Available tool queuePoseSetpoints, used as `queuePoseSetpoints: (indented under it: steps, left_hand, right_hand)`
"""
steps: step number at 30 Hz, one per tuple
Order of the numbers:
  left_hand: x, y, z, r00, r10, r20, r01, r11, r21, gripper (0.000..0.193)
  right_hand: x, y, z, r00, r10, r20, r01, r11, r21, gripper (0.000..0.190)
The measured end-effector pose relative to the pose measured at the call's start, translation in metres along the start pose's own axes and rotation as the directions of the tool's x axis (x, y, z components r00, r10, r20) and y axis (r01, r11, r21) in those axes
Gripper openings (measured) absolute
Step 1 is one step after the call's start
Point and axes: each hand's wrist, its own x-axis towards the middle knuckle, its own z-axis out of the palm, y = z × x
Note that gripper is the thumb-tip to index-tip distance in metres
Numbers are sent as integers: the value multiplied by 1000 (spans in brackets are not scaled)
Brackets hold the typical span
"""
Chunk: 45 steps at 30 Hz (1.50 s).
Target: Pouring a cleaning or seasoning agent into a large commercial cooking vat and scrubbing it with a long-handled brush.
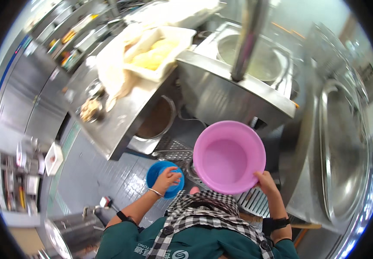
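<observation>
A pink plastic basin [225, 162] hangs before me, its inside showing nothing but bare plastic. My right hand [266, 183] grips its rim at the lower right. My left hand [167, 179] holds nothing, fingers loosely bent and apart, and appears over a blue plastic bucket [151, 168] on the floor. How far the hand is above the bucket I cannot tell. A checkered apron [202, 207] covers my front, just below the basin.
On the steel table [125, 126] at left stand a white tub [163, 76] of yellow food and small bowls [91, 109]. Beneath is a large pot [157, 119]. A cooker with a steel front panel [212, 94] stands ahead; a steel wok station [345, 155] borders my right. Floor grating [254, 202] lies below.
</observation>
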Motion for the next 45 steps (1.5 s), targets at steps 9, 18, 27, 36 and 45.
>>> queuePoseSetpoints:
  steps: [9, 18, 27, 36, 45]
  left_hand:
    - [-73, -64, -70, 943, 21, -332, -80, 983, -164, 46]
    - [-81, -97, -135, 859, -160, -486, -40, 926, -375, 34]
    - [-1, -35, -30, 994, -75, 82, 72, 997, 41, 33]
    - [12, 51, 277, 652, -65, 755, -37, 992, 117, 23]
    - [-37, 1, 416, 602, -182, 777, 48, 980, 192, 21]
  right_hand:
    - [13, -29, 166, 866, 25, 499, 157, 935, -319, 31]
    - [10, 25, 152, 898, -157, 410, 210, 974, -88, 18]
    - [-125, 172, 63, 948, -262, -183, 200, 933, -299, 18]
    - [-228, 210, 46, 794, 194, -576, 307, 690, 655, 23]
    - [-335, 143, -9, 312, -291, -905, 682, 731, 0, 36]
